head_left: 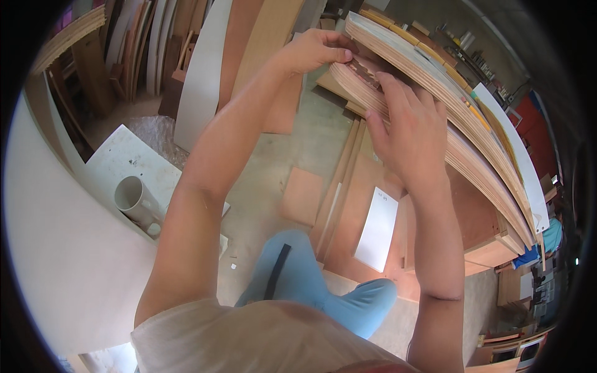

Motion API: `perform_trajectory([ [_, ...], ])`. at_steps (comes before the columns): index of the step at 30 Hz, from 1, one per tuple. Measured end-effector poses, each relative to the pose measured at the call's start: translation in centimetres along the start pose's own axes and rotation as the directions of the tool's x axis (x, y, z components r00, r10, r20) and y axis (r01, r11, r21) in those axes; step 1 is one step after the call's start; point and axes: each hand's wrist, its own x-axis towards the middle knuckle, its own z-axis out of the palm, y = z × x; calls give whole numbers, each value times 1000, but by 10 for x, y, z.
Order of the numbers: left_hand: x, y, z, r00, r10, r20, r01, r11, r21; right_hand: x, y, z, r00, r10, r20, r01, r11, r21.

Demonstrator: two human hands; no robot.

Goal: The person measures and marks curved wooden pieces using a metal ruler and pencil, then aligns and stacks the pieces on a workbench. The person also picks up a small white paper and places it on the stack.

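Observation:
At the far edge of a stack of plywood boards point(463, 146), both hands reach into the narrow gap between the upper and lower boards. My left hand point(314, 51) is closed at the corner, thumb on the near side and fingertips partly hidden behind. Beside that thumb lies a rough reddish-brown strip point(365, 72) in the gap. My right hand point(411, 127) has its fingers apart and slightly bent. Its index fingertip is by the strip, and the thumb rests near the lower board's layered edge. Whether the left fingers pinch the strip or a board edge is hard to see.
A white sheet point(376, 230) lies on brown panels below the stack. A small brown board point(302, 196) is on the floor. To the left stand a white board point(127, 158) with a grey tube point(132, 196) and leaning panels point(208, 68). Tools line the far bench.

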Motion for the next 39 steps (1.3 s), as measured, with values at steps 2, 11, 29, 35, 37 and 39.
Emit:
perform_trajectory([
  [2,2,-2,-2,996,-53,-74,58,996,63,-1,1,-2,1000,12,17,-12,999,38],
  [11,10,-6,-5,1000,-25,-10,26,997,67,-3,7,-5,999,33,10,-34,987,158],
  [29,9,-9,-7,999,-21,34,23,998,-52,-6,12,-2,997,70,-39,-56,956,288],
  [35,7,-5,-3,999,-38,13,39,997,-64,-8,14,1,996,75,-54,-55,953,298],
  [37,8,-7,-4,999,-28,21,30,994,-105,-8,15,1,996,70,-62,-48,953,297],
  [39,8,-8,-4,999,-12,33,17,989,-145,-8,15,0,996,68,-59,-47,955,294],
])
